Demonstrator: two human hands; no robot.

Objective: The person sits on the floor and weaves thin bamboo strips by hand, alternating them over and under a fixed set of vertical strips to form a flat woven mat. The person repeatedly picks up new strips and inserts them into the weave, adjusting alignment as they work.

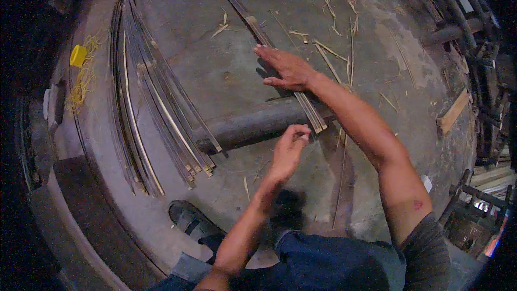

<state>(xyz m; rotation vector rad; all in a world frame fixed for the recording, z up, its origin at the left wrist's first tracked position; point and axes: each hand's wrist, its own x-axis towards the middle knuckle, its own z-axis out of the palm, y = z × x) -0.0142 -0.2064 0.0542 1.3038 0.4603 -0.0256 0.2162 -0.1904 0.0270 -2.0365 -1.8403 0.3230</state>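
A narrow bundle of long, thin wooden strips [309, 110] with pale cut ends lies slantwise across a dark round pipe or log [245, 124]. My right hand [289, 70] is open over the bundle, fingers stretched out along it; whether the palm presses on the strips is hidden. Close to the strips' near ends is my left hand [291, 145], its fingers curled and pinched together. What they hold, if anything, cannot be made out. Left of my hands, a larger spread of similar strips [156, 89] lies on the floor, partly against the pipe's left end.
Pale shavings and split pieces [329, 51] litter the concrete floor [199, 37]. At far left lie a yellow roll [78, 55] and tangled yellow string [83, 89]. A wooden block [453, 112] and dark metal frames [474, 37] stand along the right. My shoe [191, 218] is below the strips.
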